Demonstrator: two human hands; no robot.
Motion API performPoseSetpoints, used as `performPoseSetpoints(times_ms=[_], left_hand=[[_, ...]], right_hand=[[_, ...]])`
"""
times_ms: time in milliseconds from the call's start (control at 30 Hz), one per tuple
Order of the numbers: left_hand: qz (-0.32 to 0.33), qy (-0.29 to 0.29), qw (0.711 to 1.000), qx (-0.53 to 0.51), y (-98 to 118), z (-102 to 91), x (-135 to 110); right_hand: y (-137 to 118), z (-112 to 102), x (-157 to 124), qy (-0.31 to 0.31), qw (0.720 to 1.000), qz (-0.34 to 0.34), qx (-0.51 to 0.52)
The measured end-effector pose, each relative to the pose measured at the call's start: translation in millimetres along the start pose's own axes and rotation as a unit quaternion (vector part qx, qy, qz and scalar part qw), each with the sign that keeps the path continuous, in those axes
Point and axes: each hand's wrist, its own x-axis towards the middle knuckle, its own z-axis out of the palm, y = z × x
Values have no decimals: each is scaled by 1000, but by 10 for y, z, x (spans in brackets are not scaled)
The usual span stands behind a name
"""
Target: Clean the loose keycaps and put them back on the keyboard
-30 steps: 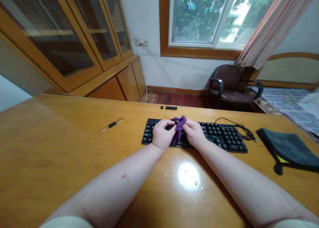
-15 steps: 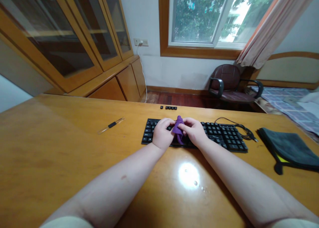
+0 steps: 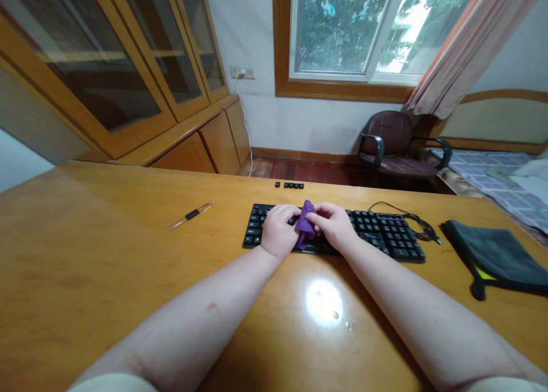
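Note:
A crumpled purple cloth point(image 3: 306, 221) is held between my two hands over the middle of a black keyboard point(image 3: 398, 238). My right hand point(image 3: 336, 223) pinches the cloth from the right, thumb on its front. From the left, my left hand point(image 3: 280, 226) has its fingers curled in against the cloth's edge; their tips are partly hidden. Both hands are low over the keys and cover the middle of the keyboard. Behind it, close to the desk's far edge, several loose black keycaps point(image 3: 294, 185) stand in a short row.
On the left of the desk point(image 3: 128, 255) lies a slim clear tool with a black middle point(image 3: 192, 214). The keyboard's coiled cable point(image 3: 422, 226) rests behind its right end. Farther right is a folded dark grey cloth point(image 3: 496, 252). A chair point(image 3: 387, 135) stands beyond the desk.
The lower end of the purple cloth has shifted slightly left and bunched up, and its top has dipped a little. Both hands have stayed almost in place.

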Motion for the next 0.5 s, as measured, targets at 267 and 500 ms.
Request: performPoseSetpoints(times_ms=[267,500], left_hand=[[-38,10,999,-12,28,5,3],[-68,13,997,-27,52,2,11]], right_hand=[[103,-64,75,17,994,-4,109],[186,-120,85,88,990,-64,86]])
